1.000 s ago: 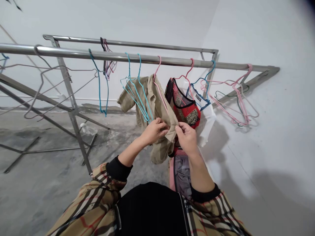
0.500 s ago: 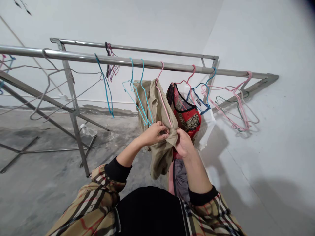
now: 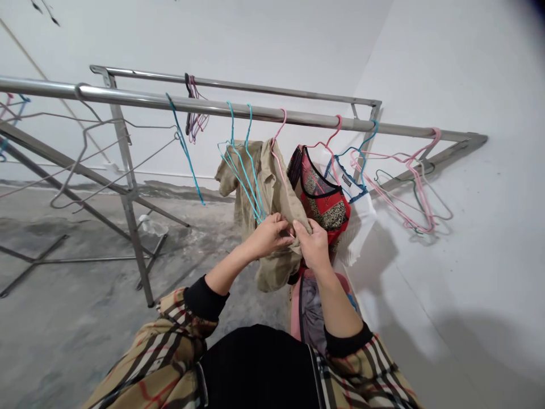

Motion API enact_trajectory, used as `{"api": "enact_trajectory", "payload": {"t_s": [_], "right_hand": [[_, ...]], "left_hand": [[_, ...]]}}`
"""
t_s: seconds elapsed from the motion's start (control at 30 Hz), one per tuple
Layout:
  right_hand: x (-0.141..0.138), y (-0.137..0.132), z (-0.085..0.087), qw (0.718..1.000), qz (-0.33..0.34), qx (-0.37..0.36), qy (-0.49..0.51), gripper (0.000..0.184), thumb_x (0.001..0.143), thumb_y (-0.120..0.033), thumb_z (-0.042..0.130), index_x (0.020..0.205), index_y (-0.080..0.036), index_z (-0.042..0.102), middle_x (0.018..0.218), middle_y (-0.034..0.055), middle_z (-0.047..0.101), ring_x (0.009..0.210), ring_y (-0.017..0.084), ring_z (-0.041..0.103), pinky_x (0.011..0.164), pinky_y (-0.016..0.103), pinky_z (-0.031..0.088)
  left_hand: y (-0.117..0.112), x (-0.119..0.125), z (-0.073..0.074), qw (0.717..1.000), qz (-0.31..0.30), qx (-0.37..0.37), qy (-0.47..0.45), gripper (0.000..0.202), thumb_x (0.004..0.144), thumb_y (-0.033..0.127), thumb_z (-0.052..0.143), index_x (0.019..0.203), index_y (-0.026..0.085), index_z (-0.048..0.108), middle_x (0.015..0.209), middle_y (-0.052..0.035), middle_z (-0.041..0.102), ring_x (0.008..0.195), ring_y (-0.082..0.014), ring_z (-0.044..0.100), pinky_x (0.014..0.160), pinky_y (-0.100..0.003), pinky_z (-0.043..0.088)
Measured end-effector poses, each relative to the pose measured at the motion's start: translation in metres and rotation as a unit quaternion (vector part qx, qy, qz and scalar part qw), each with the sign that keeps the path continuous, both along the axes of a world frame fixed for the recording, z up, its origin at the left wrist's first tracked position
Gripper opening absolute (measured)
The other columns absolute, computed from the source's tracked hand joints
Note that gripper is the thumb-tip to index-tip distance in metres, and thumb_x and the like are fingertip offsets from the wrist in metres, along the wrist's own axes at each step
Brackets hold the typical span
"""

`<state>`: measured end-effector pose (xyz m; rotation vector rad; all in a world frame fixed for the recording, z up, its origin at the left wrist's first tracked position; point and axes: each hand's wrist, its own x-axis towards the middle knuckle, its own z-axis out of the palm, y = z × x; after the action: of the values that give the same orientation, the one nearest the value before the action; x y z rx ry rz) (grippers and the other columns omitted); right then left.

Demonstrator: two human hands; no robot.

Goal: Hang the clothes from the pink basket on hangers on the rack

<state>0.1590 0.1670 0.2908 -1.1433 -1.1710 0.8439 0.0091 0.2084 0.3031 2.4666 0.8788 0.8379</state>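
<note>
A khaki shirt point(image 3: 272, 196) hangs from a pink hanger point(image 3: 279, 159) on the front metal rail. My left hand point(image 3: 269, 234) is closed at the hanger's lower end, where a bit of pink shows beside the fingertips. With thumb and fingers, my right hand point(image 3: 314, 243) pinches the shirt's shoulder cloth just to the right. Two light-blue hangers point(image 3: 252, 176) hang in front of the shirt's left part. The cloth hides much of the pink hanger's lower end.
A red patterned top point(image 3: 326, 199) and a white garment with blue trim point(image 3: 355, 227) hang to the right, then several pink hangers point(image 3: 419, 187). Grey wire hangers point(image 3: 85, 139) hang at left on the rail point(image 3: 140, 97). Folded clothes point(image 3: 313, 307) lie below my right forearm.
My right hand has shifted its grip on the shirt's shoulder, drawing the cloth along the hanger's end. The sleeve on the far left now spreads out, and the lower sleeve has risen.
</note>
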Motion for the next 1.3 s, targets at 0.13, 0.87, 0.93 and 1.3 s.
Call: {"api": "enact_trajectory", "payload": {"t_s": [0.13, 0.87, 0.93, 1.3], "right_hand": [[0.0, -0.002, 0.0, 0.999, -0.031, 0.041, 0.009, 0.029, 0.085, -0.046, 0.058, 0.081, -0.018, 0.063, 0.07, -0.0012, 0.06, 0.063, 0.01, 0.054, 0.06, 0.022, 0.046], [0.002, -0.003, 0.01, 0.974, 0.034, -0.055, 0.216, 0.031, 0.067, -0.039, 0.077, 0.089, -0.019, 0.065, 0.077, -0.0013, 0.068, 0.066, 0.013, 0.062, 0.061, 0.026, 0.052], [0.006, -0.003, 0.009, 0.987, -0.002, -0.035, 0.159, 0.027, 0.072, -0.04, 0.072, 0.089, -0.02, 0.065, 0.078, -0.001, 0.067, 0.07, 0.014, 0.061, 0.064, 0.025, 0.05], [0.025, -0.01, 0.024, 0.99, -0.07, -0.015, -0.121, 0.008, 0.076, -0.028, 0.06, 0.075, -0.022, 0.055, 0.063, -0.0049, 0.057, 0.058, 0.013, 0.049, 0.057, 0.025, 0.038]], "left_hand": [[0.0, 0.004, -0.003, 1.0, -0.006, 0.003, -0.017, 0.014, 0.083, 0.029, 0.067, 0.088, 0.016, 0.064, 0.086, -0.0053, 0.056, 0.088, -0.0201, 0.052, 0.081, -0.032, 0.044], [-0.007, 0.011, -0.007, 0.998, 0.045, 0.014, -0.037, 0.011, 0.082, 0.026, 0.067, 0.087, 0.017, 0.064, 0.087, -0.0046, 0.055, 0.088, -0.0202, 0.053, 0.082, -0.034, 0.044], [-0.007, 0.013, -0.007, 0.998, 0.045, 0.017, -0.037, 0.011, 0.082, 0.026, 0.067, 0.088, 0.017, 0.064, 0.087, -0.0046, 0.055, 0.089, -0.0205, 0.053, 0.083, -0.034, 0.044], [-0.004, 0.015, -0.013, 0.997, 0.063, 0.028, -0.024, 0.015, 0.084, 0.031, 0.066, 0.09, 0.017, 0.065, 0.089, -0.0056, 0.055, 0.091, -0.0219, 0.052, 0.082, -0.035, 0.044]]}}
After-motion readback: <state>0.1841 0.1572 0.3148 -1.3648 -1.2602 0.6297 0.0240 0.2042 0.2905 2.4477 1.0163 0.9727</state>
